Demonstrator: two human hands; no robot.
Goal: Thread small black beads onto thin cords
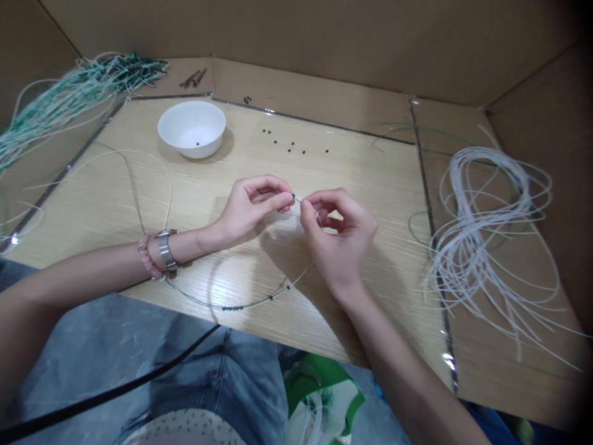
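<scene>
My left hand (pixel 252 207) pinches a small dark bead (pixel 293 196) between thumb and forefinger, just above the wooden table (pixel 370 204). My right hand (pixel 338 238) is closed on the end of a thin pale cord (pixel 259 303), its tip meeting the bead. The cord loops down toward me under my left wrist, and several dark beads (pixel 231 307) sit strung on it. A metal watch and a pink bracelet are on my left wrist.
A white bowl (pixel 191 128) holding a few dark beads stands at the back left. Several loose beads (pixel 291 147) lie behind my hands. A bundle of white cords (pixel 482 235) lies right, green-and-white strands (pixel 65 99) far left. Cardboard walls surround the table.
</scene>
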